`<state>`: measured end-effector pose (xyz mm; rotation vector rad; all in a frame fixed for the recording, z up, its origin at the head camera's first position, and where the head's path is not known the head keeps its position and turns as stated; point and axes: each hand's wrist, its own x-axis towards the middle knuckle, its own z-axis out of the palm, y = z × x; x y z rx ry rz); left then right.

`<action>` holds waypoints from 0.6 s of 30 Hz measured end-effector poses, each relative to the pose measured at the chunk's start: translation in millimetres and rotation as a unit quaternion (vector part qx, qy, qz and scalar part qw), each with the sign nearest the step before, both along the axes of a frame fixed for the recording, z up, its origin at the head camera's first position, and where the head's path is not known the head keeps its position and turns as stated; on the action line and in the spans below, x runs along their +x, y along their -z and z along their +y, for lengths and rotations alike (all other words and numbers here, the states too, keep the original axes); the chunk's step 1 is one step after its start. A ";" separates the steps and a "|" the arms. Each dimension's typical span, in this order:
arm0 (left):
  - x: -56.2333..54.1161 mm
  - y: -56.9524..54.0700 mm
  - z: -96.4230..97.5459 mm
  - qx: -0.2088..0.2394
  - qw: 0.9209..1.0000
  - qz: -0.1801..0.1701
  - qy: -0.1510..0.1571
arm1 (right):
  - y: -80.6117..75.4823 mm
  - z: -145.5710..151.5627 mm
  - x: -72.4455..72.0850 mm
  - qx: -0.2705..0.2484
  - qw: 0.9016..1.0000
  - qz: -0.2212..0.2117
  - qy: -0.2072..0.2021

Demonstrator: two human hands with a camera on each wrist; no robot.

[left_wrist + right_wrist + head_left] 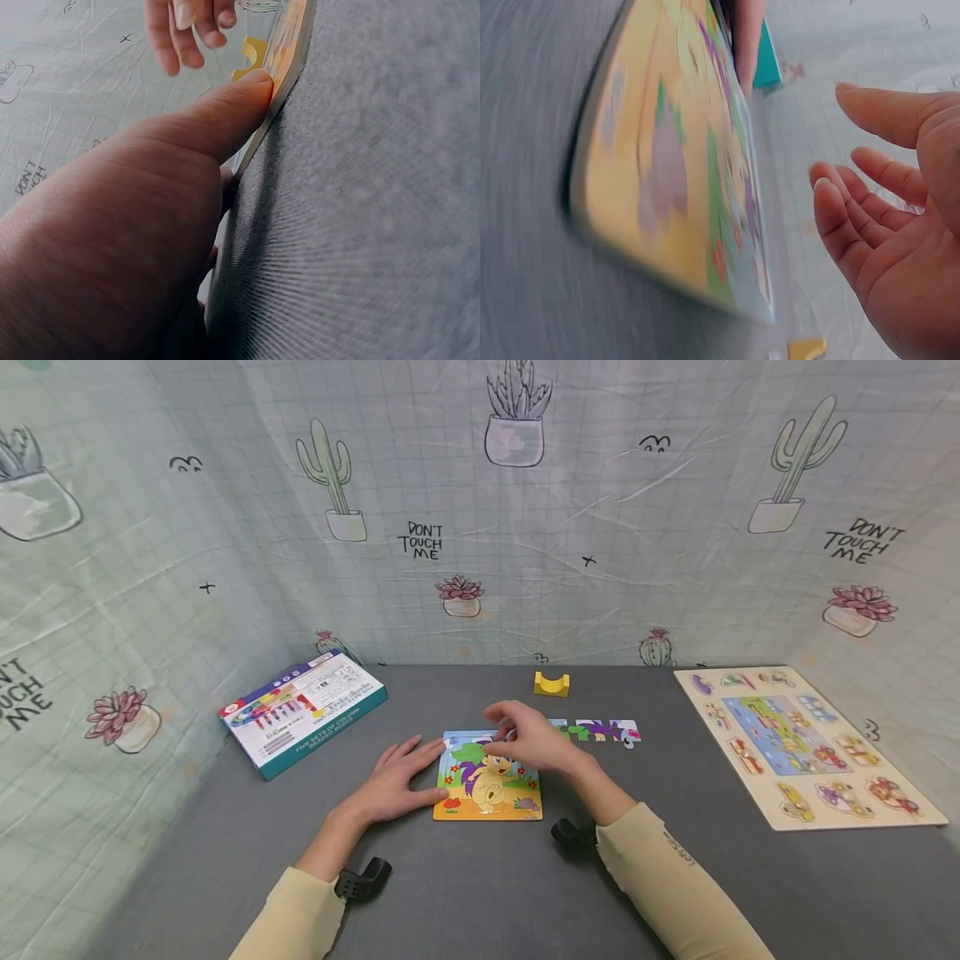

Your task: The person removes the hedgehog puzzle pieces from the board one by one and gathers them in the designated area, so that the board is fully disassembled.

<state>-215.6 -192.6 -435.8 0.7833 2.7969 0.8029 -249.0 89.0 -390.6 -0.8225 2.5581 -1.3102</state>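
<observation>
A jigsaw puzzle board [491, 789] with a purple and yellow cartoon animal lies on the table in front of me. My left hand [392, 783] rests at the board's left side, fingers extended, and its thumb [244, 94] touches the board's edge in the left wrist view. Above the board's upper right part hovers my right hand [534, 739], thumb apart from the loosely bent fingers. The right wrist view shows nothing between that thumb and those fingers [840, 217]. Puzzle pieces [600, 732] with purple and green print lie in a row behind the right hand, which partly covers them.
A yellow block [551, 685] with a curved notch stands at the back of the table [480, 893]. At the left lies a boxed bead set [303, 710]. A wooden picture board [817, 752] lies at the right. A printed curtain [480, 510] hangs behind.
</observation>
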 end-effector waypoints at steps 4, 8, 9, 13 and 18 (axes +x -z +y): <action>-0.3 -1.2 -2.0 0.002 1.000 0.004 0.005 | 1.9 -17.1 -0.3 0.017 1.000 -0.010 -0.010; 0.6 -2.9 -4.3 0.003 1.000 0.002 -0.002 | 6.0 -29.3 -0.2 0.023 0.999 -0.023 -0.025; 0.5 -3.4 -4.5 0.004 1.000 0.003 -0.003 | 7.2 -31.2 -0.1 0.025 0.999 -0.025 -0.028; -0.8 -2.9 -4.5 0.000 1.000 0.008 0.004 | 12.2 -34.1 0.4 0.037 0.998 -0.029 -0.035; -2.7 -0.6 -2.9 -0.002 1.000 0.007 0.011 | 16.6 -34.4 1.9 0.060 0.997 -0.027 -0.034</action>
